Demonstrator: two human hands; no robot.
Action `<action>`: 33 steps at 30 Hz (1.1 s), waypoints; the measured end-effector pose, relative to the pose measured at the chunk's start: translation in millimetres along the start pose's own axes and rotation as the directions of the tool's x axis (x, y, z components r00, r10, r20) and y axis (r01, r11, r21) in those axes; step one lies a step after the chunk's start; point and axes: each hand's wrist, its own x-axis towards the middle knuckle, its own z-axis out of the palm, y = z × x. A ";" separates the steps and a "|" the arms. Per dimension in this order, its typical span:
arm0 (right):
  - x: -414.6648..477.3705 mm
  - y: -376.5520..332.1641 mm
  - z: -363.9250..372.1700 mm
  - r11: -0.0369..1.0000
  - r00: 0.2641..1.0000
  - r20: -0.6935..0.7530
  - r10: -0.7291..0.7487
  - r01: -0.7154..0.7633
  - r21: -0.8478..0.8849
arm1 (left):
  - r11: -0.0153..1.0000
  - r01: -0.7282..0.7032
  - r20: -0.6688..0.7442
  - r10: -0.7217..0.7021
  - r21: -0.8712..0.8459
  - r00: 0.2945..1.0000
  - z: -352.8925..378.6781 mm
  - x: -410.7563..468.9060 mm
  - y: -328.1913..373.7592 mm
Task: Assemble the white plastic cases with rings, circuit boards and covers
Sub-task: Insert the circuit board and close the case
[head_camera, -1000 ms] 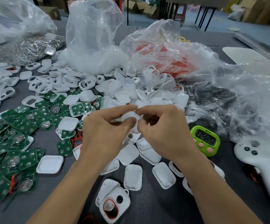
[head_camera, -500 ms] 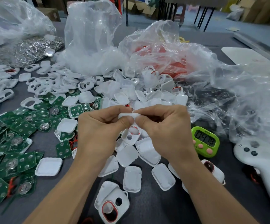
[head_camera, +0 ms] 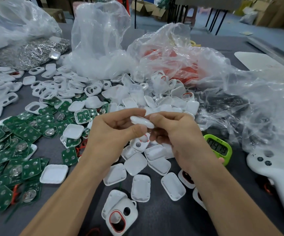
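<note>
**Both hands pinch one white case above the parts**

Nearest on the dark table [head_camera: 163,222] lies an open case shell with a red ring [head_camera: 120,217] seated in its oval opening. Just beyond it, loose white covers [head_camera: 140,187] lie scattered, most of them hollow side down.

Above these, the left hand [head_camera: 108,135] and the right hand [head_camera: 178,135] meet at the white case [head_camera: 142,122], which is lifted off the table and seen edge-on. The left thumb and forefinger pinch its left end, and the right thumb and forefinger close on its right end. The other fingers of both hands are curled under.

To the left spreads a heap of green circuit boards [head_camera: 18,150], some sitting in white trays. To the right stand a green timer [head_camera: 217,147] and a white controller [head_camera: 274,176].

Further back is a pile of white shells [head_camera: 163,101]. Behind it, one clear bag [head_camera: 100,48] holds white pieces. A second bag [head_camera: 171,53] holds something orange-red that I cannot make out. At far left, shiny metal pieces [head_camera: 34,51] lie heaped by another clear bag [head_camera: 10,23].
</note>
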 end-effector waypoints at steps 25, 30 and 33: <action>3.1 4.4 -0.7 0.993 0.996 0.034 -0.088 0.085 0.087 | 0.997 -0.067 -0.184 0.071 0.032 0.980 3.4 -0.1 -1.2; 2.4 4.8 -0.1 0.979 0.983 0.139 -0.117 0.138 -0.150 | 0.958 -0.057 -0.172 0.109 0.282 0.979 -0.8 1.3 -3.3; 3.2 6.3 -1.1 0.958 0.983 0.124 -0.138 0.165 -0.233 | 0.950 -0.045 -0.109 0.083 0.310 0.991 -2.2 1.6 -3.5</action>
